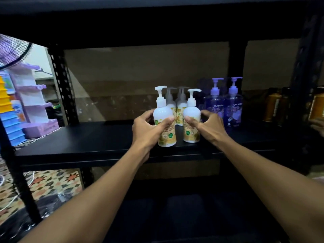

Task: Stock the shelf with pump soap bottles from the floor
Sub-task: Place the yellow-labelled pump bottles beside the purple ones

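Two white pump soap bottles with yellow labels stand near the front of the black shelf [87, 137]. My left hand [149, 130] grips the left bottle [164, 113] around its middle. My right hand [208, 125] holds the right bottle [192, 111], thumb on its front and fingers behind. Both bottles are upright, bases on or just above the shelf. Two more white pump bottles [180, 106] stand right behind them.
Two purple pump bottles [224, 109] stand to the right, close to my right hand. Dark amber bottles [271, 106] sit farther right. A black upright post [61, 81] bounds the shelf on the left; beyond it stand a purple rack and stacked plastic. Patterned floor tiles lie below.
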The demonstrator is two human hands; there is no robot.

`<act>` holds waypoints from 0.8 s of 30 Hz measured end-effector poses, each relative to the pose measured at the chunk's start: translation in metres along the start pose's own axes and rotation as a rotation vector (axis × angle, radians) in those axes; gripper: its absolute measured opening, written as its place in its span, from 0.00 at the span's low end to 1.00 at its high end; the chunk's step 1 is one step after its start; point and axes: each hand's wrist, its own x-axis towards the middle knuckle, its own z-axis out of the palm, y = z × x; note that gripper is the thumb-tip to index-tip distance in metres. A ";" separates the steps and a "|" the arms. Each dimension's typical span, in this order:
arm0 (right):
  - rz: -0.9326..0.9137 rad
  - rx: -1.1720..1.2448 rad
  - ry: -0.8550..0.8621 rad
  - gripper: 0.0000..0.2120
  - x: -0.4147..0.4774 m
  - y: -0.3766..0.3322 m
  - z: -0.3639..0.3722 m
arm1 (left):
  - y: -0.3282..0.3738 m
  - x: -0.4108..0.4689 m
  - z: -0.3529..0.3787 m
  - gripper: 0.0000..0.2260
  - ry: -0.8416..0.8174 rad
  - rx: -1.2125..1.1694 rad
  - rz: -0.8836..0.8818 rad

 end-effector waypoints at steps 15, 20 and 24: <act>0.093 0.114 -0.189 0.32 -0.001 0.023 -0.002 | -0.007 0.000 -0.009 0.22 0.029 -0.002 -0.049; 0.094 0.109 -0.206 0.34 0.000 0.026 0.000 | -0.006 0.000 -0.009 0.24 0.033 0.001 -0.057; 0.102 0.078 -0.197 0.35 0.000 0.028 0.001 | -0.004 0.002 -0.009 0.22 0.036 0.000 -0.047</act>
